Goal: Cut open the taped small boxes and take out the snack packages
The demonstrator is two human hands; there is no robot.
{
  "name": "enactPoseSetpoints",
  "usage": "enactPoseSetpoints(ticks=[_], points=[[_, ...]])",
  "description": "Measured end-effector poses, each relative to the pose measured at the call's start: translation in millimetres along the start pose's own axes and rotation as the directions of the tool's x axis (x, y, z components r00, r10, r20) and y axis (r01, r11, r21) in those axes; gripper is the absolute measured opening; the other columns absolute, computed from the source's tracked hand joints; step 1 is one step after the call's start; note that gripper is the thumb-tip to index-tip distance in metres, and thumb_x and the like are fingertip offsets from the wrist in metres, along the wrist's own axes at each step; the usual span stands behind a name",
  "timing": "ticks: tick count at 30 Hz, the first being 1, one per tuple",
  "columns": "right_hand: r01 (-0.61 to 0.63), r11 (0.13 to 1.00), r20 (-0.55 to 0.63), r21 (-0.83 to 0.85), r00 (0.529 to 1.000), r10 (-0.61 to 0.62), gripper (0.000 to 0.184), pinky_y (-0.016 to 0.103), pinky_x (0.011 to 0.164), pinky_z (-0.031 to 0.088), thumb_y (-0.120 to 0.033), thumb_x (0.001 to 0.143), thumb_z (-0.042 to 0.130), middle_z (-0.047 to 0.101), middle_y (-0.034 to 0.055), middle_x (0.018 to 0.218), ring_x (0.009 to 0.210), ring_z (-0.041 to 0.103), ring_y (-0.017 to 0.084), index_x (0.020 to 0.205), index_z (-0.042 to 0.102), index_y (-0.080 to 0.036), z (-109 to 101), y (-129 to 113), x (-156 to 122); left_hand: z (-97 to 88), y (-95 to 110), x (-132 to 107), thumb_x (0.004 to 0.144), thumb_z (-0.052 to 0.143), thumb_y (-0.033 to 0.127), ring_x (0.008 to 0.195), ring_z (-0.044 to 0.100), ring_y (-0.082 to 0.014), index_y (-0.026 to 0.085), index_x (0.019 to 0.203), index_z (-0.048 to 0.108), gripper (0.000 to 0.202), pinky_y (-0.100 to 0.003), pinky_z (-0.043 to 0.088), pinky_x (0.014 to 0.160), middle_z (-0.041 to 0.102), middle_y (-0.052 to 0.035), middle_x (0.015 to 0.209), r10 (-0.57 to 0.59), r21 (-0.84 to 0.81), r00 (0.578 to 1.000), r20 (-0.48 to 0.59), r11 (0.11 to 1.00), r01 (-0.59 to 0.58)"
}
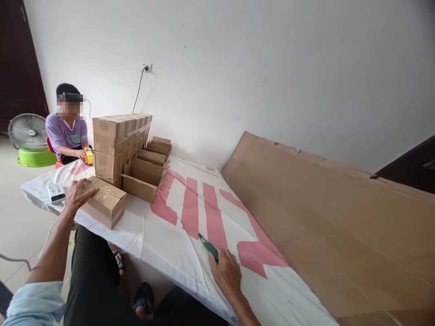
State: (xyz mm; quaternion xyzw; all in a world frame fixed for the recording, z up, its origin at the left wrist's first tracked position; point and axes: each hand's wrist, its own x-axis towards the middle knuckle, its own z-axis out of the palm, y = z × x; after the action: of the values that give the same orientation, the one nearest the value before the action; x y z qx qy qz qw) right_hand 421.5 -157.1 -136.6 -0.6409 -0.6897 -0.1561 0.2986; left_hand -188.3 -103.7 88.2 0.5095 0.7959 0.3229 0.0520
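My left hand (pixel 80 193) lies on the end of a closed cardboard box (pixel 105 199) near the table's front edge, its fingers stretched out over the top. Clear tape runs across that box. My right hand (pixel 227 270) is wrapped round a green utility knife (pixel 210 248), low over the cloth, with the metal tip pointing away from me. Open cardboard boxes (pixel 142 177) stand in a row beyond the closed one. Behind my left hand is a stack of taped boxes (pixel 117 140).
A white and red cloth (pixel 190 203) covers the table. A large cardboard sheet (pixel 322 217) leans along the right side. At the far left end, a person (pixel 68 131) holds a tape roll (pixel 89 157). A white device (pixel 56 194) with a cable lies by my left wrist.
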Motion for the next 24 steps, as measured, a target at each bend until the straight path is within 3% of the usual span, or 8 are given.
enactPoseSetpoints(ticks=[6,13,20,24], points=[[-0.024,0.999,0.04,-0.024,0.999,0.025,0.03,0.039,0.084,0.044,-0.034,0.106,0.043,0.067,0.0107,0.094,0.093,0.06,0.029,0.106,0.069,-0.018,-7,-8,4,31.0,42,-57,0.086,0.071,0.068,0.115,0.067,-0.035,0.021,0.144,0.062,0.075,-0.043,0.054,0.098,0.063,-0.0131,0.123,0.164,-0.053,0.984,0.066,0.986,-0.16],[-0.087,0.995,0.091,-0.039,0.992,0.09,0.029,0.038,0.086,0.042,-0.033,0.107,0.046,0.068,0.011,0.1,0.097,0.059,0.029,0.113,0.069,-0.017,-16,-20,9,62.2,81,-114,0.088,0.071,0.065,0.125,0.065,-0.0343,0.022,0.142,0.059,0.07,-0.043,0.053,0.106,0.065,-0.0131,0.132,0.371,-0.196,0.92,0.124,0.918,-0.344],[-0.143,0.989,0.151,-0.034,0.978,0.146,0.022,0.037,0.083,0.04,-0.03,0.106,0.051,0.068,0.0098,0.101,0.098,0.06,0.029,0.113,0.068,-0.018,-21,-24,11,72.0,82,-130,0.083,0.08,0.05,0.129,0.064,-0.0337,0.023,0.145,0.056,0.071,-0.046,0.053,0.109,0.064,-0.0134,0.139,0.524,-0.386,0.842,0.131,0.809,-0.444],[-0.143,0.989,0.152,-0.029,0.977,0.146,0.02,0.036,0.083,0.041,-0.03,0.106,0.052,0.068,0.01,0.1,0.098,0.06,0.029,0.111,0.068,-0.018,-22,-25,11,77.0,85,-130,0.08,0.083,0.049,0.128,0.065,-0.0351,0.022,0.145,0.055,0.075,-0.049,0.054,0.107,0.063,-0.0144,0.14,0.498,-0.372,0.862,0.095,0.821,-0.434]])
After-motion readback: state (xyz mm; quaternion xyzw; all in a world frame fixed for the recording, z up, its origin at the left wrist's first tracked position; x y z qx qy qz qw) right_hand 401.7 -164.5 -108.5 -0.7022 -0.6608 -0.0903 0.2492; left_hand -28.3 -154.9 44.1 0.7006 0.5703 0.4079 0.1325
